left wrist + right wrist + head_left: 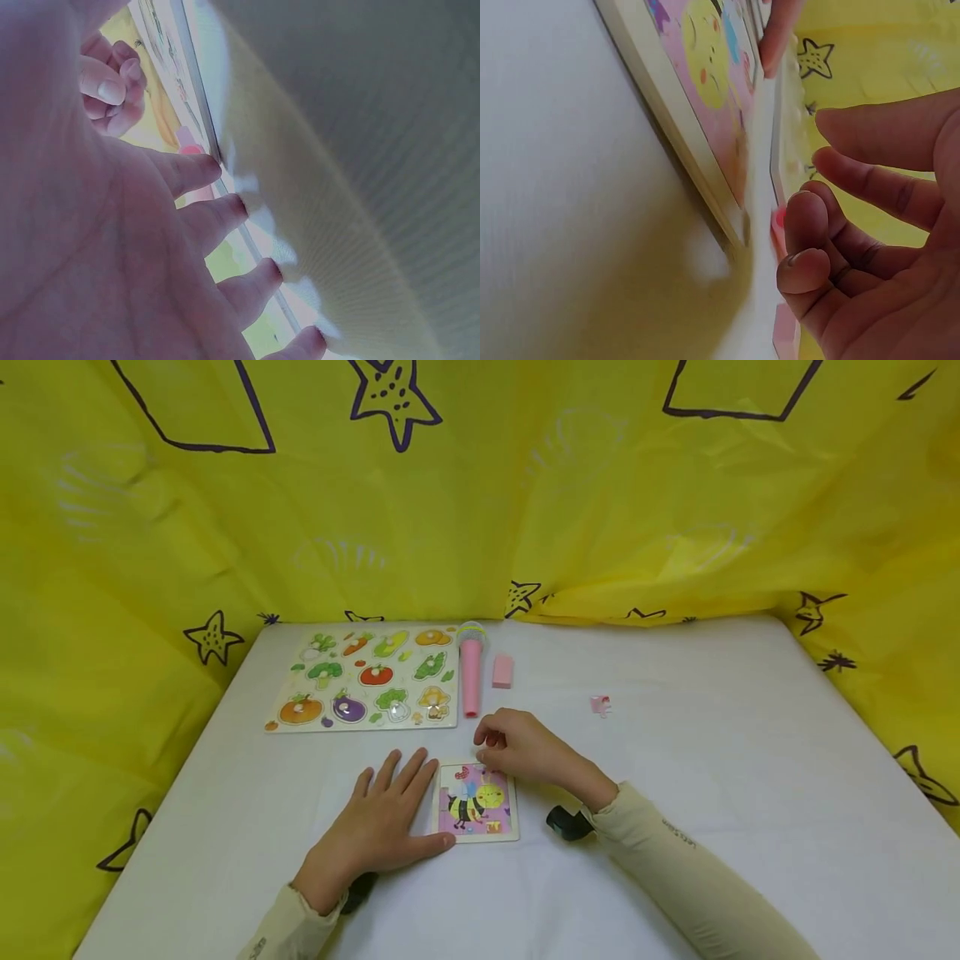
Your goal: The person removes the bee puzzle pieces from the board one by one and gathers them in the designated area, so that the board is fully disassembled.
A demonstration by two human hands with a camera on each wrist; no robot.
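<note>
A small framed jigsaw puzzle (487,803) with a yellow-and-black bee on pink lies on the white table. My left hand (386,822) is spread palm down along its left side, with the thumb at the lower left corner and the index fingertip near the upper left one. A pale patch shows in the picture's upper left. Over the upper right corner hovers my right hand (525,747), fingers loosely bent. In the right wrist view that hand (877,225) holds nothing, and the puzzle's frame (667,127) stands beside it.
A wooden vegetable peg puzzle (408,693) lies at the back left. Right of it are a pink toy microphone (471,677) and a pink block (502,672). Farther right lies a small pink piece (600,705). A yellow curtain (480,510) borders the table's back and sides.
</note>
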